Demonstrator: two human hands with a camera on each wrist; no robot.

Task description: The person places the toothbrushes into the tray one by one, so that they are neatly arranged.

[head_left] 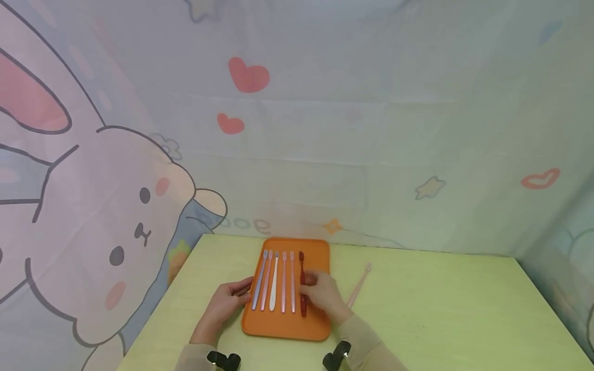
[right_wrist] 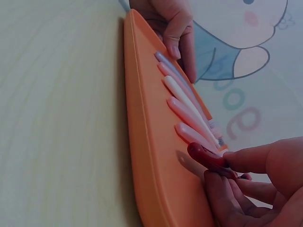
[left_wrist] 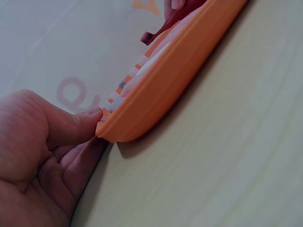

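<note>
An orange tray (head_left: 283, 328) lies on the table, with several toothbrushes side by side on it: a bluish one (head_left: 258, 283), a white one (head_left: 273, 288) and pink ones (head_left: 284, 288). My left hand (head_left: 226, 305) pinches the tray's left rim, thumb on top, as the left wrist view shows. Between the thumb and fingers of my right hand (head_left: 326, 294) is a dark red toothbrush (right_wrist: 203, 155), held at the right end of the row. In the right wrist view its handle end sits slightly above the tray and casts a shadow.
One pale pink toothbrush (head_left: 360, 285) lies on the yellow-green table (head_left: 445, 309) right of the tray, partly hidden by my right wrist. A printed cloth (head_left: 325, 129) with a rabbit and hearts hangs behind the table.
</note>
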